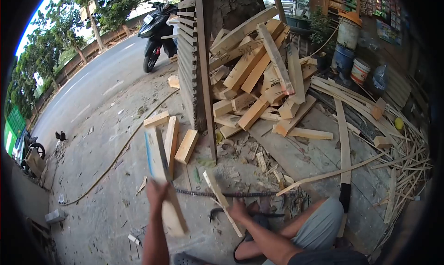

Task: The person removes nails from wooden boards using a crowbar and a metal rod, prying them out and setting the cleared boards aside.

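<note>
My left hand [158, 191], slightly blurred, is closed on the edge of a long wooden plank [173, 212] with a blue-painted side. The plank slants away from me, its far end by other cut blocks. My right hand [238, 210] is curled around a dark crowbar [215, 212] with a hooked end, low in front of my legs; its fingers are partly hidden. A thin, pale strip of wood [215, 187] lies slanted right beside this hand. Just beyond the plank are a wooden beam [170, 142] and a short block [187, 146].
A large heap of timber offcuts [259, 75] rises ahead beside a slatted wooden panel [189, 61]. Thin wood strips [407, 158] pile up at right, near a machete-like tool with a black handle [344, 195]. A motorbike [158, 31] stands by the road.
</note>
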`<action>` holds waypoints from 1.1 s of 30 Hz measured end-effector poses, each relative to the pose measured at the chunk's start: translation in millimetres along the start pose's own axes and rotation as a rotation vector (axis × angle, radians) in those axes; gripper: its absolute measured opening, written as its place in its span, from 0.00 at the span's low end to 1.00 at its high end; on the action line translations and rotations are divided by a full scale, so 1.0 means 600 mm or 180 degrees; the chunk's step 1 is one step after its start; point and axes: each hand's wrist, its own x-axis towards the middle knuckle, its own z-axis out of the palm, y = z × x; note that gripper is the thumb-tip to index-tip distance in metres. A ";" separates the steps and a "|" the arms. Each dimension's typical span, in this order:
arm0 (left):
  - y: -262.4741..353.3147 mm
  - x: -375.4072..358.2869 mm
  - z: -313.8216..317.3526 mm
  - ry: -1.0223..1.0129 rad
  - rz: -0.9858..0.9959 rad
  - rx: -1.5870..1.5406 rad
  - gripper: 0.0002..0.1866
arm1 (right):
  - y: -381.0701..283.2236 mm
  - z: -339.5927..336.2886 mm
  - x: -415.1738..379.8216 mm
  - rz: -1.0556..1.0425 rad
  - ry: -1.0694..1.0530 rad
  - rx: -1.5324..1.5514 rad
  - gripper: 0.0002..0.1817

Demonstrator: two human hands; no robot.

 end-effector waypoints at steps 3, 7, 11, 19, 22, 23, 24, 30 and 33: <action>0.115 0.157 -0.033 0.0720 0.0781 0.0030 0.44 | -0.030 -0.122 0.139 0.0286 0.1140 0.0618 0.28; 0.254 0.123 -0.092 0.1237 0.2015 -0.0654 0.44 | -0.120 -0.485 0.347 -0.0898 0.3345 0.0142 0.30; 0.207 -0.019 -0.077 0.0301 0.2069 -0.0968 0.30 | -0.137 -0.730 0.510 -0.0234 0.3198 -0.0107 0.34; -0.039 -0.237 -0.032 0.0282 0.1169 -0.1511 0.10 | -0.157 -0.790 0.510 0.0132 0.1903 0.0629 0.32; -0.020 -0.225 -0.087 0.0191 0.0975 -0.1303 0.11 | -0.211 -0.746 0.384 0.0035 0.0567 0.3720 0.27; 0.003 -0.223 -0.107 0.0136 0.1021 -0.1241 0.12 | -0.202 -0.704 0.362 -0.0089 0.0330 0.3993 0.26; 0.029 -0.223 -0.118 0.0068 0.1049 -0.1176 0.13 | -0.192 -0.656 0.330 -0.0197 0.0081 0.4254 0.26; 0.168 -0.258 -0.104 -0.1317 0.1078 -0.2284 0.24 | -0.202 -0.327 0.023 -0.0746 -0.1436 0.4465 0.26; 0.186 -0.281 -0.096 -0.2062 0.0283 -0.3324 0.26 | -0.196 -0.194 -0.104 -0.0799 -0.1832 0.3446 0.27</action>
